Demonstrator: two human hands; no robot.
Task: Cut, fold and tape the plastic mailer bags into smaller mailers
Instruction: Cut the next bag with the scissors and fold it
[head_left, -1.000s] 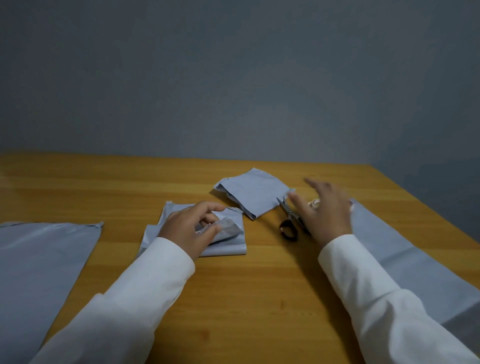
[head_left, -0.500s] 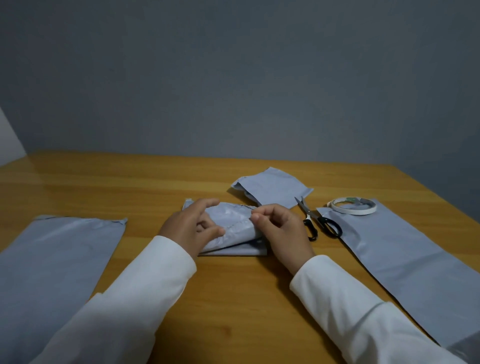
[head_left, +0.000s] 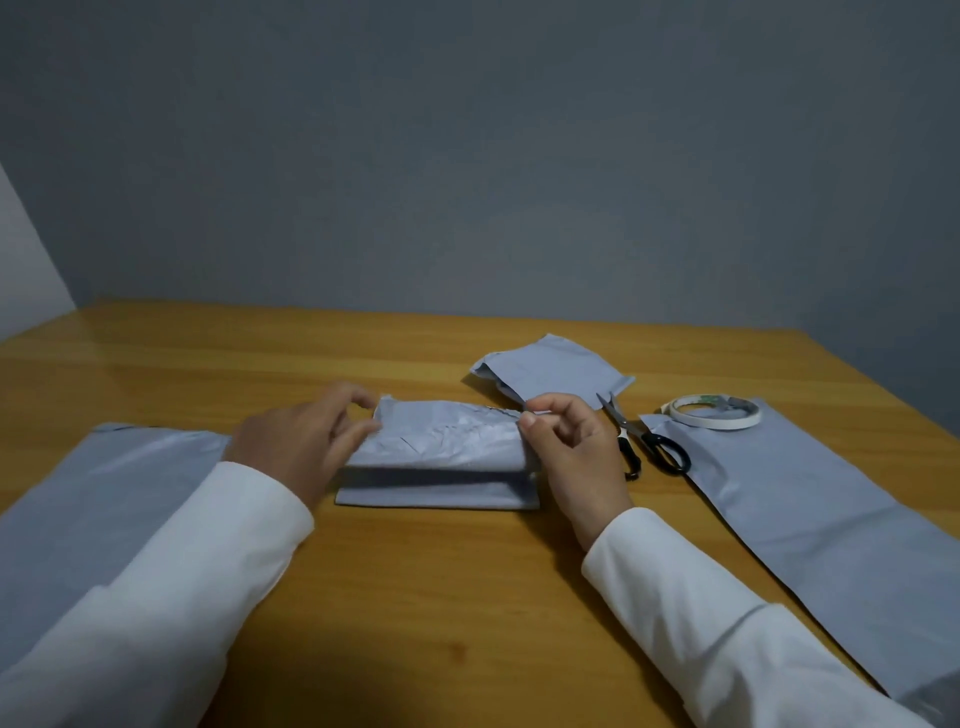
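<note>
Both hands on the folded mailer (head_left: 447, 452) at the table's (head_left: 415, 597) middle: left hand (head_left: 298, 441) pinches its left end, right hand (head_left: 569, 452) pinches the top right corner, lifting the crinkled upper layer. Scissors (head_left: 641, 441) lie just right of the mailer, tape roll (head_left: 714, 413) beyond them, a smaller piece (head_left: 553, 371) behind.

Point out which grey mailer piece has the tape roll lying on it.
The long mailer strip at the right table edge: the tape roll sits on its far end. The other grey pieces carry no roll.
</note>
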